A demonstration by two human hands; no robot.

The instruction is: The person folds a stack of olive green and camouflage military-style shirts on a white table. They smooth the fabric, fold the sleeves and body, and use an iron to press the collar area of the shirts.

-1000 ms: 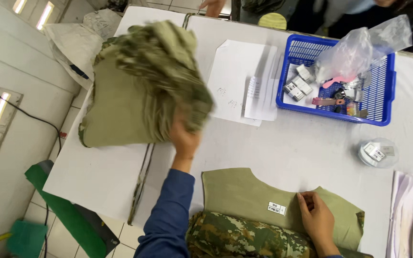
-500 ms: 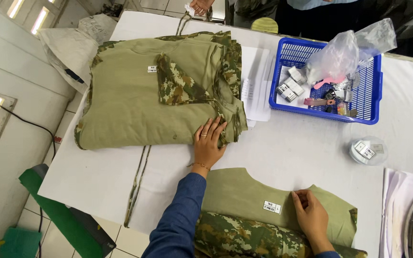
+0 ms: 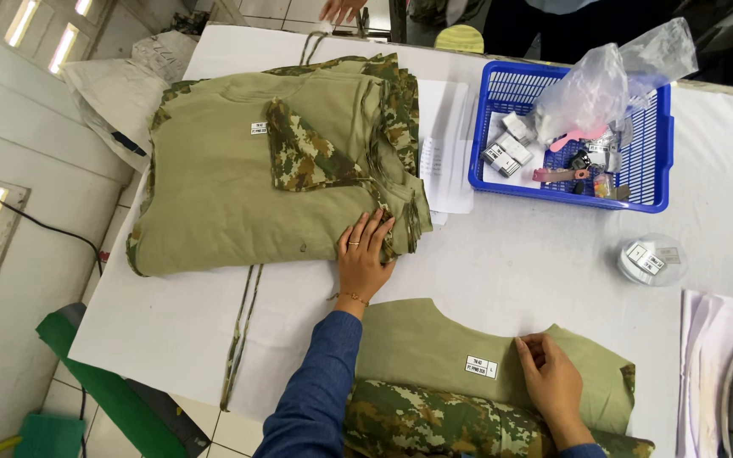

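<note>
White cloth-covered desk [image 3: 511, 280], blue plastic basket [image 3: 657, 182] at far right edge. Left hand [image 3: 365, 254], grip spread, flat on stacked olive and camouflage fabric pieces [image 3: 248, 195]; right hand [image 3: 553, 382] pinching near-edge olive fabric panel [image 3: 417, 348]. Best pressing evenly, edges aligned.

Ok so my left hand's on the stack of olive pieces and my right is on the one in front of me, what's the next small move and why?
Probably lift the left hand off the stack of olive pieces, which lies flat, and bring it to the olive piece where the right hand pinches the edge beside the white label.
</note>
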